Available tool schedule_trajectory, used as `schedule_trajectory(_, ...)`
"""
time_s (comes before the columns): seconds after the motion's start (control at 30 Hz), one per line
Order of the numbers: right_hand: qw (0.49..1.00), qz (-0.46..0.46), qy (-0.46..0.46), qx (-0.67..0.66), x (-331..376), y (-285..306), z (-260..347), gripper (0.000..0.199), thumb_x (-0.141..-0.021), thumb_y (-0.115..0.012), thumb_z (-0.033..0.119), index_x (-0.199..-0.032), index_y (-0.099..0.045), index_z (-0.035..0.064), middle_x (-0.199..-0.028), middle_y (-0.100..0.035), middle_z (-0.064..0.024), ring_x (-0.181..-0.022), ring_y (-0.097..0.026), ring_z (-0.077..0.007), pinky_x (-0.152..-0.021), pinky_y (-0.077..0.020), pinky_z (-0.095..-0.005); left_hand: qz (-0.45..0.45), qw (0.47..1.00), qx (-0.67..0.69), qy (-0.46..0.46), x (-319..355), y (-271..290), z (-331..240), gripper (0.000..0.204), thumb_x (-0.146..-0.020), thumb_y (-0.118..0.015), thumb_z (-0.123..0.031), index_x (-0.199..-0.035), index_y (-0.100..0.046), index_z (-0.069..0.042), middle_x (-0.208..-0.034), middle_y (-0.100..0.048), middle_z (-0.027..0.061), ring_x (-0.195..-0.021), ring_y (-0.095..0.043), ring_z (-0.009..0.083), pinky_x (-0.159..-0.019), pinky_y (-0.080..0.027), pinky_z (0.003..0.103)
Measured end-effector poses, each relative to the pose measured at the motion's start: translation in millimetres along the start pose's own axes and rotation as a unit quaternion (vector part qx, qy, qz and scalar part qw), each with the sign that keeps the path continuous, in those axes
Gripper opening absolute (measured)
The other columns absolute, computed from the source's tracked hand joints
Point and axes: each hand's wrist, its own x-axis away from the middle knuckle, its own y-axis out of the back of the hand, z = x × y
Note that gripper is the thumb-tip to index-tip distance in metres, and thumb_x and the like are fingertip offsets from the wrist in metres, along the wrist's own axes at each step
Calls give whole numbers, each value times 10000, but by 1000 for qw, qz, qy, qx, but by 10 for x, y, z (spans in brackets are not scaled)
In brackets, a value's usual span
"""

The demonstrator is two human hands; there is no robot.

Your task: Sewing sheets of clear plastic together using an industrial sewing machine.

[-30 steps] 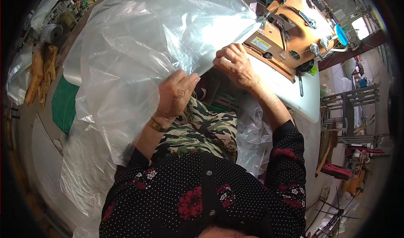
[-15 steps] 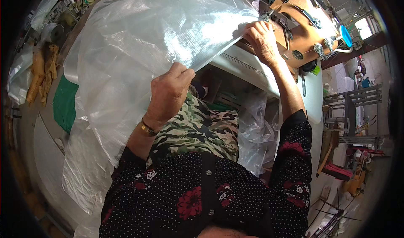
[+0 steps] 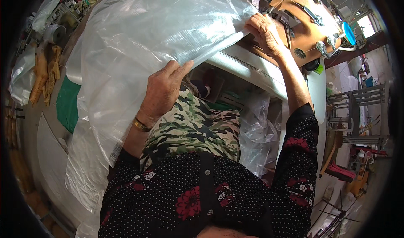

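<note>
A large translucent plastic sheet (image 3: 126, 65) with a woven texture spreads over the work table and hangs down on the left. Its near edge is pinched between thumb and fingers by my left hand (image 3: 161, 91), above my lap. Farther right, my right hand (image 3: 266, 33) grips the same edge close to a brown sewing machine (image 3: 307, 15). Between the two hands the edge runs taut and looks folded. The machine's needle area is partly hidden beside my right fingers.
A ruler strip (image 3: 244, 64) lies along the white table edge below my right hand. Crumpled clear plastic (image 3: 254, 133) hangs beside my lap. Green material (image 3: 68, 105) and tan gloves (image 3: 50, 76) are at the left. Metal racks (image 3: 357, 112) stand at the right.
My right hand has shifted slightly up, keeping the sheet's edge. My left hand has moved a little left, its fingers still closed on the sheet.
</note>
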Motion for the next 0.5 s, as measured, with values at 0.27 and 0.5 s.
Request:
schedule_trajectory(0.27, 1000, -9, -4, -21, -7, -44, -27, 57, -905, -623, 116, -930, -588, 78, -847, -559, -78, -819, -553, -270, -776, -407, -367, 67, 995, 69, 19, -137, 59, -99, 313, -863, -664, -32, -1177, -669, -26, -770, -543, 88, -639, -541, 199, -565, -439, 318)
schedule_trajectory(0.5, 1000, 21, -2, -4, 95, 150, -10, 137, -843, -669, 88, -941, -575, 67, -870, -563, -89, -840, -555, -282, -773, -427, -381, 172, 831, 492, 193, -140, -255, -580, 236, -888, -644, -22, -1111, -700, 28, -867, -693, 25, -728, -562, 39, -641, -463, 199)
